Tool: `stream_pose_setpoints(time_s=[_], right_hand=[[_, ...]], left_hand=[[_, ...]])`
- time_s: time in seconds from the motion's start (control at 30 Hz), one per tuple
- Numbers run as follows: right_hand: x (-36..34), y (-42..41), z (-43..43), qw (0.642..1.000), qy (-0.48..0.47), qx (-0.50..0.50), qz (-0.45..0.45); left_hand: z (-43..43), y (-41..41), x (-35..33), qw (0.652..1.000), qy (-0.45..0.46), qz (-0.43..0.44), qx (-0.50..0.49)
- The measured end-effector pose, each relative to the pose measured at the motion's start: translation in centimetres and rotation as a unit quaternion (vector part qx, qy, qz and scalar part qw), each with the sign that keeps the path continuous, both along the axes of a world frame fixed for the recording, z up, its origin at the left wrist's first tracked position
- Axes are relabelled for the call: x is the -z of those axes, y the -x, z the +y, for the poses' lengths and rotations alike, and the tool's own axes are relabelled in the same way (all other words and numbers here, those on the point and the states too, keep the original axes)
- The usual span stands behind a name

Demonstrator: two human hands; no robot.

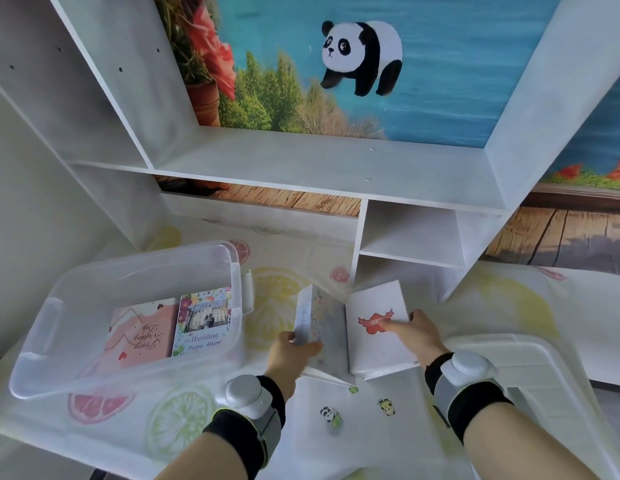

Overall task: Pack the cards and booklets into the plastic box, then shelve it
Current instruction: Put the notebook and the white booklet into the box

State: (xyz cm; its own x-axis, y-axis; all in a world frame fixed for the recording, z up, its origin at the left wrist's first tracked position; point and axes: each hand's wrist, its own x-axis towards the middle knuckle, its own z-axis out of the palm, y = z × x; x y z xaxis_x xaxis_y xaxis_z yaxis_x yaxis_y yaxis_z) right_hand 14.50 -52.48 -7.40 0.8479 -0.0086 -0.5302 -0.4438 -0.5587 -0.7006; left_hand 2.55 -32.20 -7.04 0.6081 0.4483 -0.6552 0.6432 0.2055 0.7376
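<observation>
A clear plastic box [59, 317] stands open on the table at the left. Inside lie a pink card [142, 332] and a "Wedding Photo Album" booklet [202, 322], side by side. Right of the box, my left hand [294, 351] grips a floral booklet [324, 320] by its spine, tilted up on edge. Beside it lies a white booklet [374, 348] with a red winged heart; my right hand [417, 332] rests on it, forefinger on the cover and fingers at its right edge.
The box's translucent lid [523, 362] lies at the right. A white shelf unit [319, 171] with small cubbies [409, 233] stands behind the table. The fruit-print tablecloth [273, 306] carries small stickers [331, 415] near the front.
</observation>
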Motion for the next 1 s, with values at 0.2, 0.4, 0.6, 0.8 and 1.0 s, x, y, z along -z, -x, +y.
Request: stream_pose_setpoints(time_s=[0.2, 0.4, 0.6, 0.8, 1.0], right_hand=[[-3.6, 0.5, 1.3, 0.992, -0.09, -0.029, -0.082], [-8.5, 1.6, 1.4, 0.971, -0.222, -0.009, -0.083], [-9.9, 3.2, 5.4, 0.946, -0.323, 0.013, -0.015], [-11.2, 6.2, 16.0, 0.94, -0.339, -0.021, -0.027], [-11.1, 8.5, 24.9, 0.94, -0.322, -0.088, -0.068]], left_hand=[[0.7, 0.0, -3.0, 0.996, -0.07, -0.058, 0.012], [3.1, 1.2, -8.2, 0.978, -0.122, -0.164, 0.033], [10.3, 4.2, -12.1, 0.978, -0.059, -0.2, -0.012], [20.4, 8.4, -13.3, 0.977, -0.022, -0.192, -0.089], [28.2, 11.8, -11.7, 0.981, -0.023, -0.142, -0.133]])
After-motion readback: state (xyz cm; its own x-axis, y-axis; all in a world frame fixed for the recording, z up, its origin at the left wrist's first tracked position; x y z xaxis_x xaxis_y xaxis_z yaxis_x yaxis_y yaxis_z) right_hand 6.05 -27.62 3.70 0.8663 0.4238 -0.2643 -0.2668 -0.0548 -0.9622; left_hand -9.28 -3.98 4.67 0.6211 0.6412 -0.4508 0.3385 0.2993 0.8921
